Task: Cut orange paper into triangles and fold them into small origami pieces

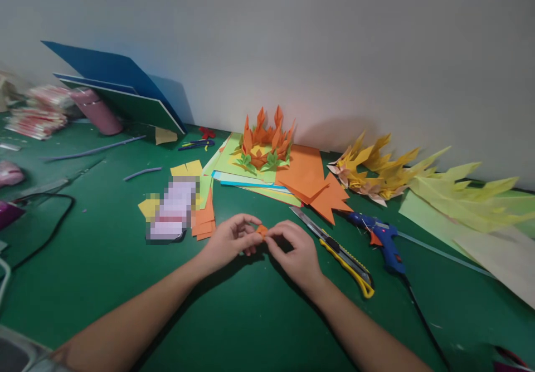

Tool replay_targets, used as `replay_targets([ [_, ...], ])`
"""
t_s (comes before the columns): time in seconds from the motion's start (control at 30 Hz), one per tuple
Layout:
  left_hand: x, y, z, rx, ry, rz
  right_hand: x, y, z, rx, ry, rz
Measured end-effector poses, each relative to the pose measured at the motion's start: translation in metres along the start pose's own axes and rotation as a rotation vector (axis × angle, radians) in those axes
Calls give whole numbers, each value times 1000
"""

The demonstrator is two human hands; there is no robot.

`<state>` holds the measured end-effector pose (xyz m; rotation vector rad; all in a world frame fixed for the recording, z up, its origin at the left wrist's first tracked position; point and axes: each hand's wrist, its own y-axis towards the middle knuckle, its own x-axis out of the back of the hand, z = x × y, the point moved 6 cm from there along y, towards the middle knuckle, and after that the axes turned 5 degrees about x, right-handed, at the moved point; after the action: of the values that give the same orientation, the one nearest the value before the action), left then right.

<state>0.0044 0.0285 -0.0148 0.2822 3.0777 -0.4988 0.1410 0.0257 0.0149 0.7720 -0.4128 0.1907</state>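
My left hand [231, 240] and my right hand [293, 250] meet over the green table [104, 272], both pinching a small folded orange paper piece [262, 230] between their fingertips. The fingers of both hands are curled closed around it. A small stack of orange paper squares [204, 220] lies just left of my left hand. Behind the hands stands a folded orange paper flower with green leaves [266, 141] on a pile of coloured sheets.
A yellow utility knife [339, 251] and a blue glue gun [382, 239] with its cord lie right of my hands. Yellow paper flowers [376, 171] and pale green folded sheets [468, 199] line the wall. Blue boards [115, 85] lean at the back left. A black cable [50, 227] lies left.
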Motion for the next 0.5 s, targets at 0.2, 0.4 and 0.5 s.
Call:
replay_targets([
  [0.2, -1, 0, 2, 59, -55, 38, 1, 0, -8, -121, 88, -43],
  [0.4, 1, 2, 5, 37, 3, 26, 0, 1, -10, -182, 129, -41],
  [0.5, 6, 2, 2, -75, 107, -48, -2, 1, -12, -206, 146, -2],
])
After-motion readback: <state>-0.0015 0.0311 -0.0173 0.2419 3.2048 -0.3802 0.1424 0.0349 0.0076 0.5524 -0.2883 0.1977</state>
